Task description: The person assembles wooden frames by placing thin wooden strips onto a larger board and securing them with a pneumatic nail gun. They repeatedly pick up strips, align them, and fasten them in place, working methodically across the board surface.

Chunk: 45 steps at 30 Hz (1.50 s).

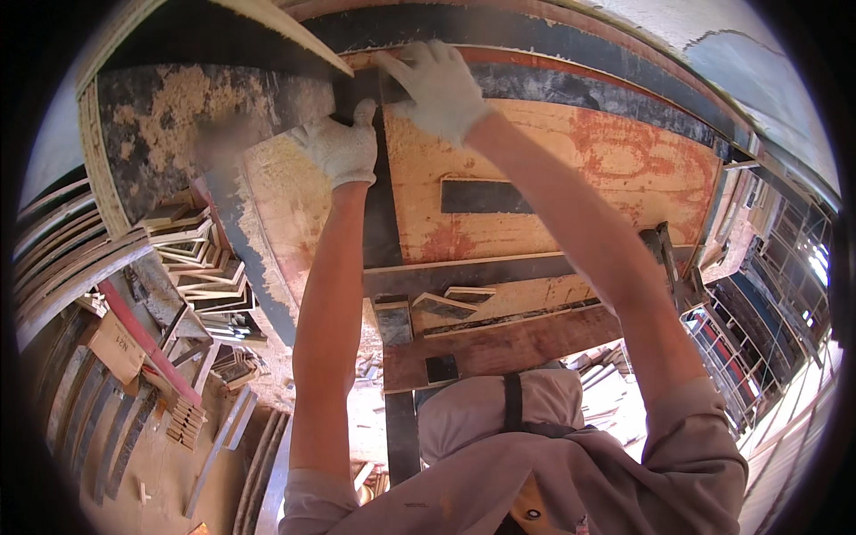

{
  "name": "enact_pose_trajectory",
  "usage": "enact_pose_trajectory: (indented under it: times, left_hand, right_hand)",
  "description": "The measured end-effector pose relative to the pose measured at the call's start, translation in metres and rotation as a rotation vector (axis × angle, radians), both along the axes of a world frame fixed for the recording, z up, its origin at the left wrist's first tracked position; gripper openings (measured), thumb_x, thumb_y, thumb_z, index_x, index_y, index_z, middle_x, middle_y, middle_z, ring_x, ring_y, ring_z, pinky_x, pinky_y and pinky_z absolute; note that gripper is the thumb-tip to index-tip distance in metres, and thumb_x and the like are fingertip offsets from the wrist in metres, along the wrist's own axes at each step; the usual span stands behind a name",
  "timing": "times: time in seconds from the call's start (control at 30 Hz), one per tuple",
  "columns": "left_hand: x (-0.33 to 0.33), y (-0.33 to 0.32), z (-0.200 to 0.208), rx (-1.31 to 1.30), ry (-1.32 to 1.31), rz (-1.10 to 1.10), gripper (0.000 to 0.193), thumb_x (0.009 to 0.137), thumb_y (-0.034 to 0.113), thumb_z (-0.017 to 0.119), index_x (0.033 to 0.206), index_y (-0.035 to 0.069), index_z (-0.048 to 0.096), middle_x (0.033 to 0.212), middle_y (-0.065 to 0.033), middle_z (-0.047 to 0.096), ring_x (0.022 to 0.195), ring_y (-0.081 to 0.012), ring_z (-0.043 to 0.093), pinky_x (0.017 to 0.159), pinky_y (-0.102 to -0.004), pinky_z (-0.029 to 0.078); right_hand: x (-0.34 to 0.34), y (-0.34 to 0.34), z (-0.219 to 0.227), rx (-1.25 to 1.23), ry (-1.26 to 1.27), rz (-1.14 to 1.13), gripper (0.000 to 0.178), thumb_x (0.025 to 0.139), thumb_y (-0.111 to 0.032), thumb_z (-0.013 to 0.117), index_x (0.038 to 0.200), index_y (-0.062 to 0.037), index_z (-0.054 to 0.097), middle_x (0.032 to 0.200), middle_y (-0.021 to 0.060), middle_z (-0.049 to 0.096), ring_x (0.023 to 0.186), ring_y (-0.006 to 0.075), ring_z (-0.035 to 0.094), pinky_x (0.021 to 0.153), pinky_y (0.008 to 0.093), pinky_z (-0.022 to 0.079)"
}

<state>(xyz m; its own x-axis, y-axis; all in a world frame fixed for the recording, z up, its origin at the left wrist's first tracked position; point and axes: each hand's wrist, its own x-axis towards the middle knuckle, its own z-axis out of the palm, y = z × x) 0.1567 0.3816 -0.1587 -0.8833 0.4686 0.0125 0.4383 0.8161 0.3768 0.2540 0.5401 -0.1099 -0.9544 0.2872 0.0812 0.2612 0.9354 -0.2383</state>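
Both of my hands wear white knit gloves and reach to the far side of a wooden workbench. My left hand (341, 153) is at the corner of a dark-faced board (187, 111) crusted with sawdust, its thumb stretched up and its fingers pointing left against the edge. My right hand (439, 94) lies with fingers spread on a long dark strip (553, 85) along the bench's far edge. A narrow dark strip (382, 196) runs toward me between the hands. To its right lies a reddish-stained plywood panel (535, 143).
A short dark wood piece (484, 196) lies on the panel. Small offcuts (455, 301) rest on a nearer ledge. Left on the floor are stacked wooden frames (209, 267), a cardboard piece (116, 346) and curved strips (94, 419). Metal racking (776, 267) stands at right.
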Motion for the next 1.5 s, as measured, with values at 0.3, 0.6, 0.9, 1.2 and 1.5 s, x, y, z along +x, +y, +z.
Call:
enact_pose_trajectory:
  times: [0.3,0.6,0.9,1.2,1.5]
  left_hand:
    - [-0.002,-0.009,-0.01,0.066,0.077,-0.016,0.106,0.082,0.07,0.068,0.144,-0.012,0.044,0.15,-0.0357,0.041,0.146,-0.0507,0.027,0.125,-0.0524,0.013]
    - [0.002,0.002,0.013,0.097,-0.051,0.013,0.098,0.086,0.07,0.062,0.14,-0.01,0.051,0.145,-0.0332,0.048,0.141,-0.0505,0.034,0.121,-0.0544,0.02]
    - [0.004,-0.012,0.01,0.329,-0.082,-0.084,0.084,0.097,0.062,0.054,0.148,-0.005,0.043,0.151,-0.0293,0.043,0.141,-0.049,0.032,0.119,-0.0553,0.02]
    - [0.004,-0.018,0.016,0.207,-0.111,-0.081,0.1,0.067,0.059,0.088,0.137,-0.003,0.053,0.136,-0.025,0.058,0.126,-0.0413,0.054,0.106,-0.0455,0.043]
    - [-0.002,-0.006,0.013,0.307,0.12,-0.227,0.093,0.063,0.034,0.09,0.139,-0.003,0.05,0.143,-0.0232,0.051,0.137,-0.0386,0.043,0.12,-0.0472,0.028]
  right_hand:
    - [0.222,-0.051,0.024,-0.211,-0.378,0.054,0.078,0.08,-0.03,0.078,0.147,-0.0085,0.045,0.129,0.0176,0.054,0.118,0.0373,0.05,0.104,0.0488,0.04]
    - [0.175,-0.034,0.015,-0.093,-0.248,-0.022,0.069,0.083,-0.023,0.075,0.145,-0.0108,0.048,0.13,0.0183,0.051,0.116,0.0382,0.05,0.095,0.052,0.042]
    - [0.086,-0.006,0.035,0.025,-0.17,0.104,0.06,0.084,-0.018,0.071,0.142,-0.0132,0.053,0.129,0.0167,0.052,0.116,0.0342,0.05,0.097,0.0495,0.041]
    - [0.006,-0.008,0.013,0.133,-0.283,0.21,0.057,0.082,-0.017,0.066,0.139,-0.0146,0.059,0.132,0.018,0.055,0.12,0.0343,0.051,0.1,0.0488,0.042]
    - [0.084,-0.019,0.037,-0.101,0.069,-0.186,0.06,0.086,-0.017,0.067,0.143,-0.0094,0.052,0.139,0.0215,0.052,0.124,0.0398,0.051,0.103,0.0531,0.042]
